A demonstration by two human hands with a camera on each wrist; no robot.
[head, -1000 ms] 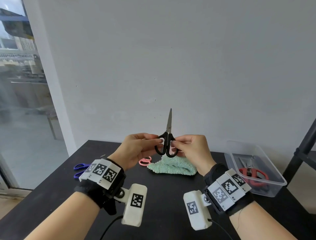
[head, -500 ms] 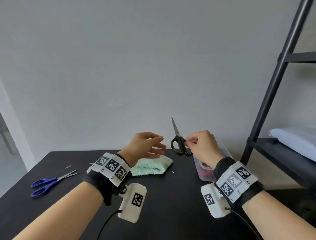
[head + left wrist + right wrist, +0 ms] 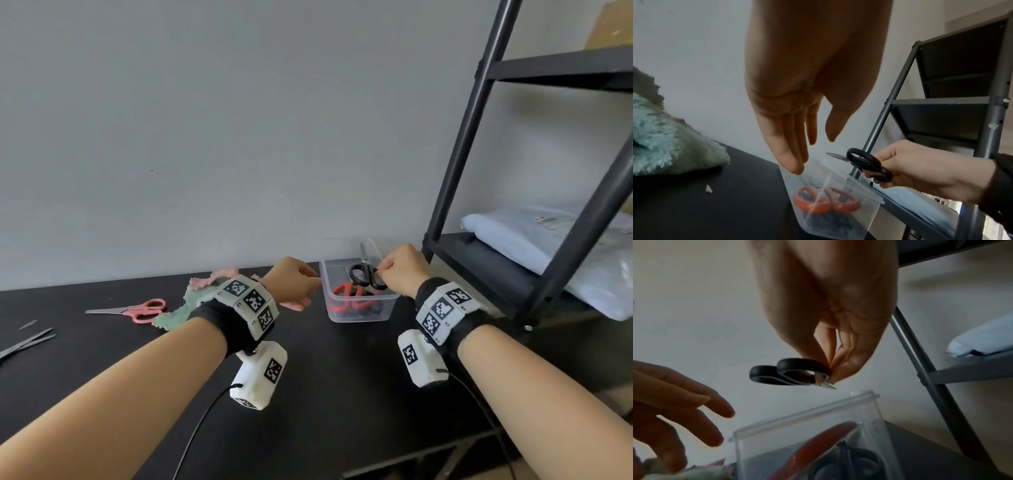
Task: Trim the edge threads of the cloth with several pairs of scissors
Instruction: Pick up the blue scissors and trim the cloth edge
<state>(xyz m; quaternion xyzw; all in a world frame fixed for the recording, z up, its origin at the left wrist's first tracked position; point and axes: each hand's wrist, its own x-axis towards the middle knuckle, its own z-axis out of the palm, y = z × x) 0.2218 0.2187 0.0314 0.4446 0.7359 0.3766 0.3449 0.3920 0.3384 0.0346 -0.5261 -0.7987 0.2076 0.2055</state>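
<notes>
The right hand (image 3: 406, 270) pinches one handle loop of the black scissors (image 3: 366, 274) between thumb and fingertips (image 3: 835, 368), holding them just above the clear plastic box (image 3: 359, 310), blades closed and pointing away toward the wall. The left hand (image 3: 291, 282) holds nothing; its fingers (image 3: 789, 146) are straight and relaxed, hovering close to the box's left rim.

Inside the box lie red-handled scissors (image 3: 346, 293) and something dark beneath them. The mint-green cloth (image 3: 191, 301), fluffy, with a pinkish edge, lies crumpled on the table behind the left wrist. Left of it rest pink-handled scissors (image 3: 137, 310); farther left, at the frame's edge, the blades of another pair (image 3: 27, 341).

The table (image 3: 325, 370) is matte black and stands against a plain grey wall (image 3: 239, 137). To the right rises a black metal shelf (image 3: 479, 171) whose lower tier carries a pale blue wrapped bundle (image 3: 534, 240).
</notes>
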